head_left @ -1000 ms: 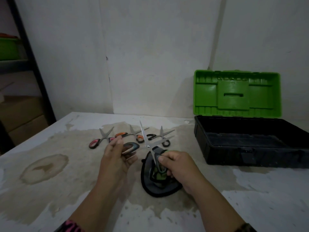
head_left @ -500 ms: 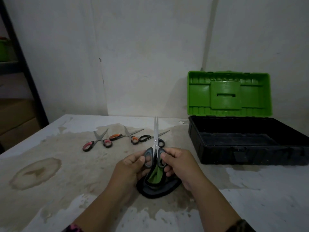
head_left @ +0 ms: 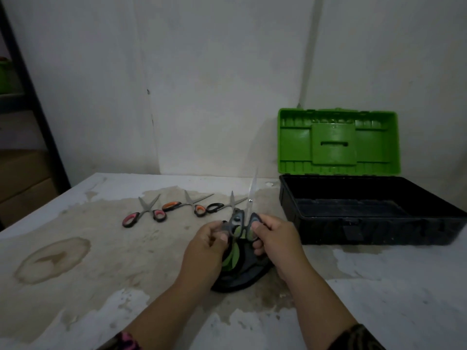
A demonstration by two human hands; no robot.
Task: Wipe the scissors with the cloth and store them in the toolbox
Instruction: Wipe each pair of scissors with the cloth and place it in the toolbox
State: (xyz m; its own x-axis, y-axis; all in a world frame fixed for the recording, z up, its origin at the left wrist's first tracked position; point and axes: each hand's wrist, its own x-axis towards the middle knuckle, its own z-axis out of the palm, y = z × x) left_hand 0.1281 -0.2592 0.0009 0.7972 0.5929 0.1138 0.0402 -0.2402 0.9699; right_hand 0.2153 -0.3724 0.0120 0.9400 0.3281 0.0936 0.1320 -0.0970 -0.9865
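Two forearms fill the lower middle of the frame, bare from the sleeve hems up to the left hand (head_left: 207,246) and the right hand (head_left: 275,238). The left sleeve (head_left: 126,342), at the bottom edge left of centre, is dark cloth with bright pink markings. The right sleeve (head_left: 358,337), at the bottom right, is dark with a faint brownish pattern. Only the hems show.

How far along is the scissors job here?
The toolbox stands open, no scissors visible inside. Left hand and right hand hold a grey pair by its handles above the cloth. Pink pair, orange pair and black pair lie unstored on the table.
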